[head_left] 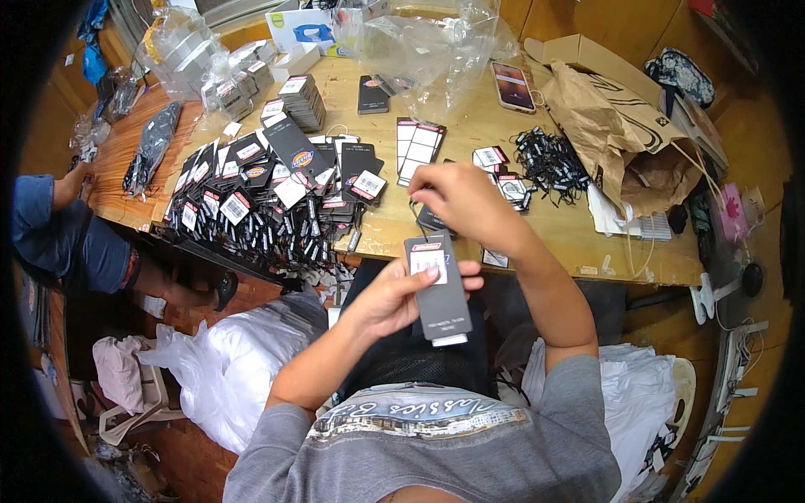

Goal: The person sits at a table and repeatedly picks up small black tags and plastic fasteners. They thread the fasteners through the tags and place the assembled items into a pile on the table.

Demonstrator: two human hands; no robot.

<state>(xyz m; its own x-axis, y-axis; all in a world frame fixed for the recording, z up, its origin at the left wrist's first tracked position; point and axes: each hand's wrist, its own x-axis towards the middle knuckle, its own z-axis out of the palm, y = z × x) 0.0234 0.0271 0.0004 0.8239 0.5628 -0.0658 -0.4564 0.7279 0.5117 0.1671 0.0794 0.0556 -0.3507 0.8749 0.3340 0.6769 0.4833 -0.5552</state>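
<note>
Over my lap, my left hand (387, 300) grips a dark grey hang tag (447, 308), thumb across its white barcode sticker. A pale edge shows beneath the tag's lower end. From the tag's top a thin black cord (418, 222) rises to the pinched fingers of my right hand (457, 197), above the table's front edge. Partly hidden behind that hand lies another dark tag. A large heap of finished-looking tags with black cords (251, 180) spreads on the table to the left. To the right lie a few stickered tags (490, 158) and a tangle of black cords (549, 166).
A stack of tags (302, 102), a clear plastic bag (419, 50) and a phone (513, 87) rest farther back on the table. At right stands a brown paper bag (620, 134). White bundles (243, 360) fill the floor. Another person's hand (71, 186) is at far left.
</note>
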